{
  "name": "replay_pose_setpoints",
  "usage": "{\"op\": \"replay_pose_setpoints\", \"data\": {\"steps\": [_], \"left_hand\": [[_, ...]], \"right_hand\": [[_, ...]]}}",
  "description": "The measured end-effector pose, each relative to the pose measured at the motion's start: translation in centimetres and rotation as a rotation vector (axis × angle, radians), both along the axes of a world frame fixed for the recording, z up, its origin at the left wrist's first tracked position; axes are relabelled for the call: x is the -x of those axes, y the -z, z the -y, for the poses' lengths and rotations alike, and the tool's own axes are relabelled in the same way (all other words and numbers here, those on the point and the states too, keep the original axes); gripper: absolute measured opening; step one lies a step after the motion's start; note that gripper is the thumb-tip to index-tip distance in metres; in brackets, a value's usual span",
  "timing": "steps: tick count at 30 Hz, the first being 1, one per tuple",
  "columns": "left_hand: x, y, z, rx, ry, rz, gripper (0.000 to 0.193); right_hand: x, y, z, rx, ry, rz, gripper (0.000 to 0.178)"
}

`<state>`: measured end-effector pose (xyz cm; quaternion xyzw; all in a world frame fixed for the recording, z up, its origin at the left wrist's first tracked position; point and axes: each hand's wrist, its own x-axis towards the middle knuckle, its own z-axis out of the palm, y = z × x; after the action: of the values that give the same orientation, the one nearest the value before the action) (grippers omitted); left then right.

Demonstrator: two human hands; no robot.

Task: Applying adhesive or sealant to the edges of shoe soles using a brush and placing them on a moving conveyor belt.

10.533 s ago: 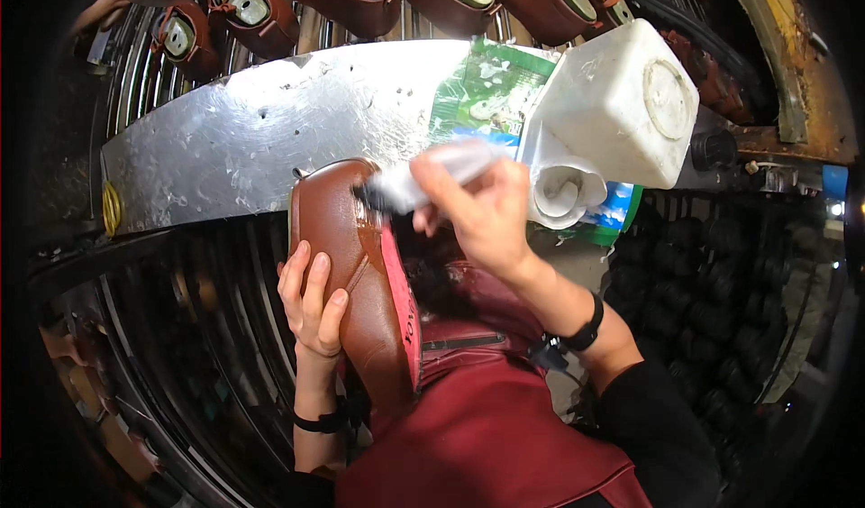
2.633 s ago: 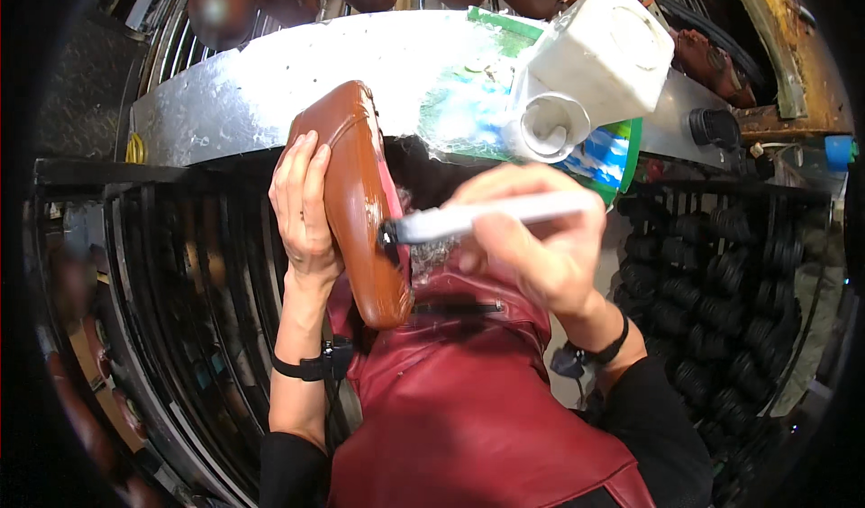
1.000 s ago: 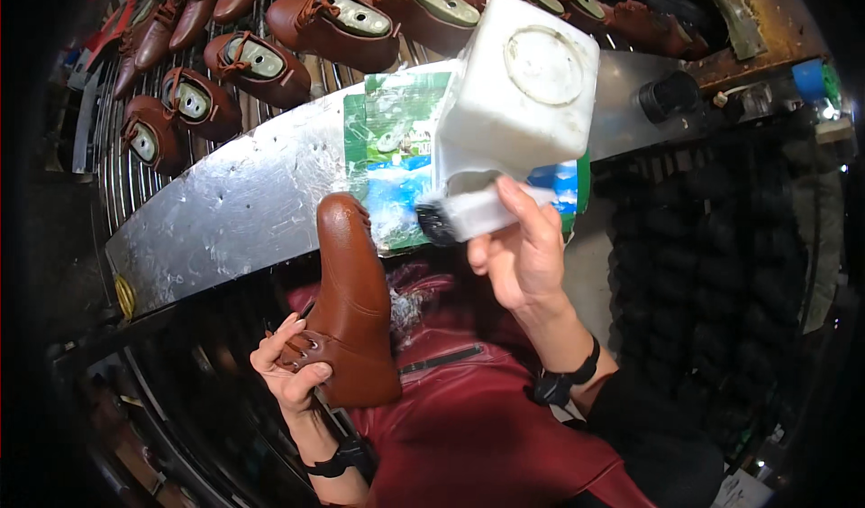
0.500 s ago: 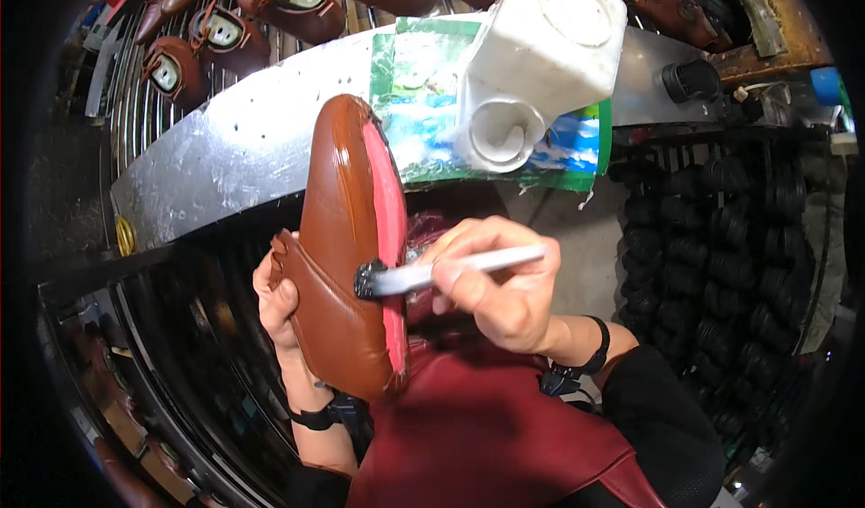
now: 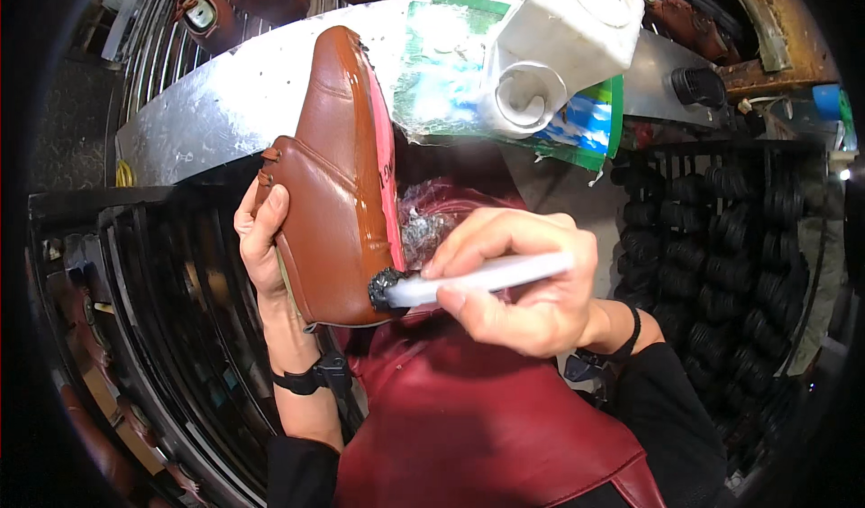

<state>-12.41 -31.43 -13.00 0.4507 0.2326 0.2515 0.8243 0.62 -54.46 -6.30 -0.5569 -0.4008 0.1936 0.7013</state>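
Note:
A brown leather shoe upper (image 5: 333,201), tilted with its pink underside edge facing right, is held up over my lap. My left hand (image 5: 263,237) grips it at the laced opening on its left side, thumb on the leather. Between the fingers of my right hand (image 5: 523,283) is a brush with a pale handle (image 5: 491,275). Its dark, clumped bristles touch the leather low on the shoe, at the heel end near the pink edge. A wet-looking sheen runs along the side of the shoe above the bristles.
Ahead is a metal bench (image 5: 216,102) with a white plastic container (image 5: 577,21) on a green and blue sheet (image 5: 450,84). Brown shoes (image 5: 209,17) stand on a rack behind. Black soles (image 5: 703,237) hang in rows at right. A dark red apron (image 5: 487,418) covers my lap.
The shoe has turned in my left hand, showing more of its laced side, and shifted up. The brush has moved down from the shoe's middle to its heel end.

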Motion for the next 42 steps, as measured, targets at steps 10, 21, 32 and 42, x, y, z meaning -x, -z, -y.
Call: {"op": "replay_pose_setpoints", "data": {"steps": [10,21,32,42], "left_hand": [[-2.0,-3.0,2.7,0.369,-0.180,0.066,0.042],[-3.5,-0.6,2.7,-0.202,-0.179,-0.172,0.042],[-2.6,-4.5,-8.9,-0.460,-0.536,-0.133,0.033],[-12.5,-8.9,-43.5,-1.240,-0.632,-1.342,0.048]], "right_hand": [[-4.1,-4.4,-1.3,-0.111,-0.216,0.099,0.030],[-13.2,-0.9,-7.9,-0.063,-0.221,-0.235,0.021],[-4.2,5.4,-7.8,0.001,0.149,-1.141,0.022],[-6.3,1.8,-8.0,0.011,0.352,-0.909,0.022]]}}
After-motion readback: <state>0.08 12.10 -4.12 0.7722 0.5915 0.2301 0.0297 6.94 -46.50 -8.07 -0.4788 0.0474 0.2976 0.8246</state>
